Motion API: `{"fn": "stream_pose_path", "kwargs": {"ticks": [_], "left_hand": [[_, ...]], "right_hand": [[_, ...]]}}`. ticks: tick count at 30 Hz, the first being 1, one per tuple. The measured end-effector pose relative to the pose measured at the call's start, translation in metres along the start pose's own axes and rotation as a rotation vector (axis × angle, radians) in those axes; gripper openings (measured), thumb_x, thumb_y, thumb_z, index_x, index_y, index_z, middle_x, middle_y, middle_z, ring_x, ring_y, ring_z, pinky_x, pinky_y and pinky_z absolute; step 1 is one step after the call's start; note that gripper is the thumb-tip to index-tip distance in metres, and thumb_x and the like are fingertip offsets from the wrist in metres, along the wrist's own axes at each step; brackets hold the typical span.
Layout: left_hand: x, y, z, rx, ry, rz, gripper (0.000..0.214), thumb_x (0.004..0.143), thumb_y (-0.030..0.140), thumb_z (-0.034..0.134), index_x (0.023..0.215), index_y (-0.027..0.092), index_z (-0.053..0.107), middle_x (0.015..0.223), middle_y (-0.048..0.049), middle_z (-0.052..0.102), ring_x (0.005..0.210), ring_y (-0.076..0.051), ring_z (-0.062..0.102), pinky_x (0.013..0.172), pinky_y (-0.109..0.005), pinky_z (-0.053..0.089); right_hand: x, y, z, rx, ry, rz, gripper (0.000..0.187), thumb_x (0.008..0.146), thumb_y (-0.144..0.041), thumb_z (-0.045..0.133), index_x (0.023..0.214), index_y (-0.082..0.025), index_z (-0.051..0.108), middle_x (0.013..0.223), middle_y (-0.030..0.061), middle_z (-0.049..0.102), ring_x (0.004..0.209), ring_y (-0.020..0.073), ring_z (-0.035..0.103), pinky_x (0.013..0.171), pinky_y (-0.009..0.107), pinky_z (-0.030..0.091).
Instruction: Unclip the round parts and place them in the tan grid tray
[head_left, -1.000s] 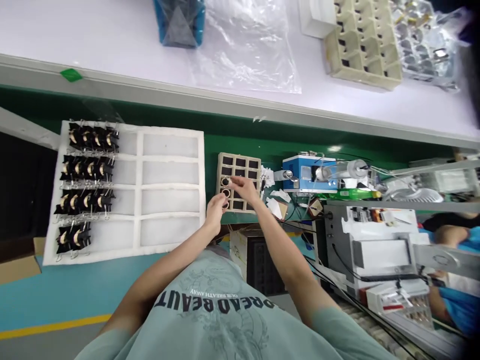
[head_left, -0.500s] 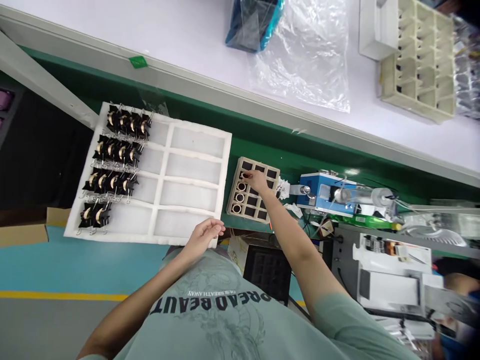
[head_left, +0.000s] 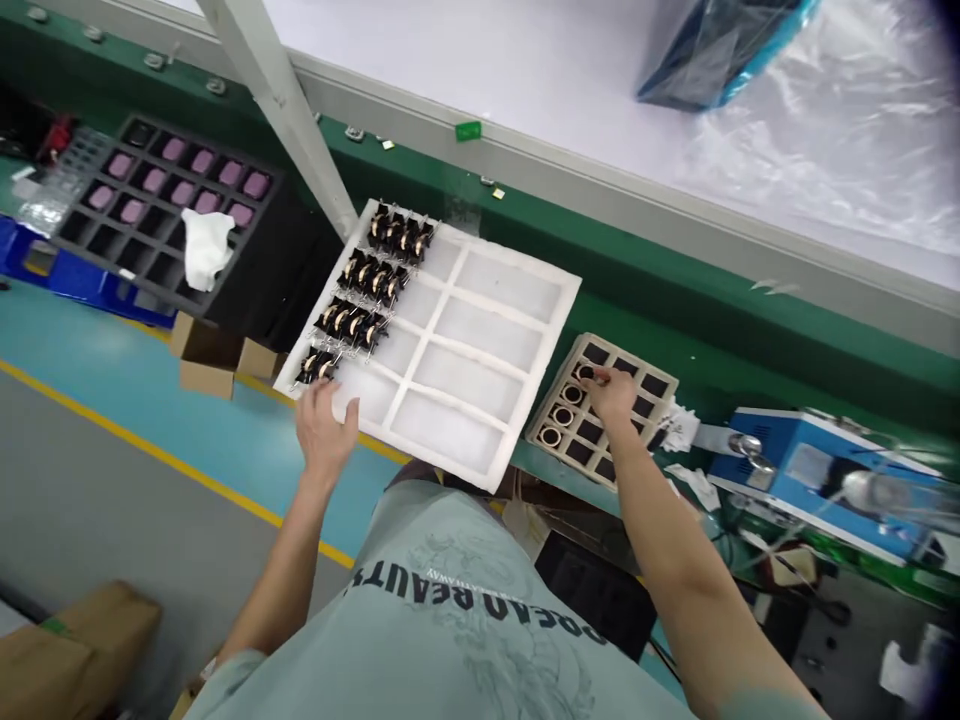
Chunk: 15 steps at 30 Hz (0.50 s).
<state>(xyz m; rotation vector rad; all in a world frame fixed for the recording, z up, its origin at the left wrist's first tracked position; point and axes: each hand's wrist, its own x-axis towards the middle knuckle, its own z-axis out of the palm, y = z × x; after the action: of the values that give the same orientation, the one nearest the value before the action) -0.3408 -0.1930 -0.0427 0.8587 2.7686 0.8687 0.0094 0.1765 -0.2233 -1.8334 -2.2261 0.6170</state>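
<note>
My right hand [head_left: 611, 395] reaches over a beige compartment tray [head_left: 553, 395], its fingers pinched on the far ring [head_left: 583, 372] of the left column. More dark-centred rings [head_left: 562, 415] sit in the compartments nearer me. At the near left corner of a white divided tray [head_left: 532, 375], my left hand [head_left: 326, 430] is open, thumb spread from the fingers. Its fingertips are at a short row of black binder clips [head_left: 319, 362] with pale curved parts among them; whether they touch is unclear. Fuller clip rows [head_left: 352, 322] fill the left ends of the farther compartments.
Left of the white tray, a slanted white post [head_left: 277, 95] rises beside a black compartment box [head_left: 247, 260] with purple pieces and a white cloth [head_left: 206, 248]. A blue machine [head_left: 802, 470] stands on the right. A raised white shelf [head_left: 480, 60] runs along the back.
The view has swung left, bringing the black box into sight. My left hand has moved from the white tray's near right corner to the clips at its near left. My right hand stays at the same ring.
</note>
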Motion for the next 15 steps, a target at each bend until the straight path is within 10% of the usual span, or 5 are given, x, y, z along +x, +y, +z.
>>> {"fn": "stream_pose_path", "kwargs": {"ticks": [8,15], "left_hand": [[0.074,-0.005,0.005,0.453,-0.025,-0.125,0.039,0.085,0.041,0.056,0.106,0.011,0.067,0.126,-0.0202,0.060,0.114,-0.038,0.052,0.095,-0.055,0.038],[0.086,0.027,-0.007,0.565,-0.055,-0.209,0.030,0.081,0.051,0.055,0.087,0.025,0.067,0.100,-0.0070,0.070,0.107,-0.034,0.059,0.089,-0.048,0.047]], "right_hand": [[-0.074,-0.033,-0.036,0.129,-0.049,0.039,0.031,0.083,-0.026,0.053,0.104,-0.011,0.070,0.105,0.0172,0.072,0.092,0.0264,0.066,0.092,0.041,0.051],[-0.207,-0.021,-0.051,0.524,-0.128,0.210,0.025,0.085,-0.036,0.054,0.098,-0.018,0.067,0.097,0.0106,0.073,0.085,0.0242,0.069,0.085,0.040,0.055]]}}
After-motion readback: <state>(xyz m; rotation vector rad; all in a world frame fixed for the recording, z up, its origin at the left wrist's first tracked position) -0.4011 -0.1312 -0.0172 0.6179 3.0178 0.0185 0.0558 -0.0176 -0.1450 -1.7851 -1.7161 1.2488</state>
